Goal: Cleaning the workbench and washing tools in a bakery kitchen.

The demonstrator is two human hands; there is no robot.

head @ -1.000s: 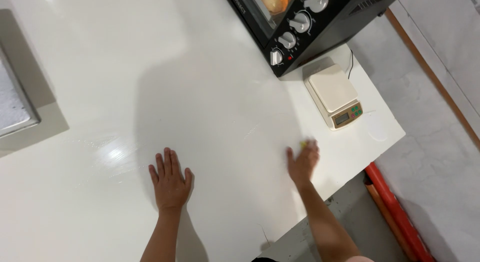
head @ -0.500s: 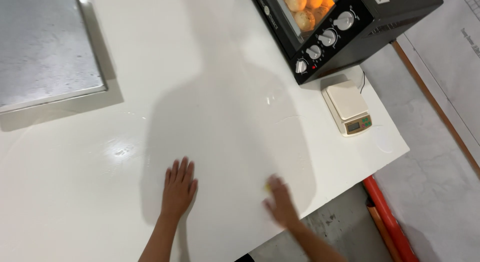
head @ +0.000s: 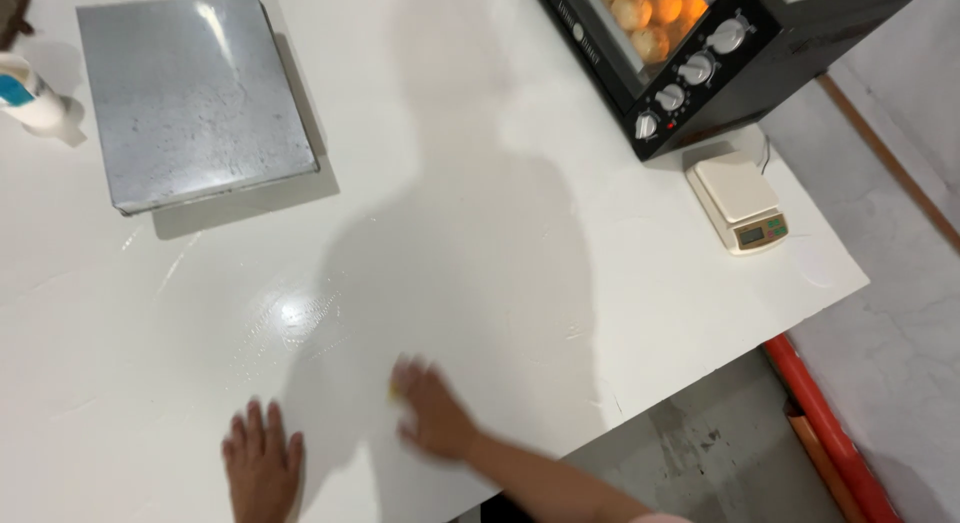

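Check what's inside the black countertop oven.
Through the oven's glass door, several round golden-brown rolls show, lit orange. The rack or tray beneath them and the oven's rear are hidden by the frame and image edge.

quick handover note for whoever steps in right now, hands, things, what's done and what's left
Left hand: flat on the white table, fingers spread, holding nothing.
Right hand: blurred, pressed on the table over something small and yellow; grip unclear.
Nearby: wet sheen on the table; metal tray far left; oven and scale far right.
Done: part of the top looks wiped.
Left: cannot tell how much.
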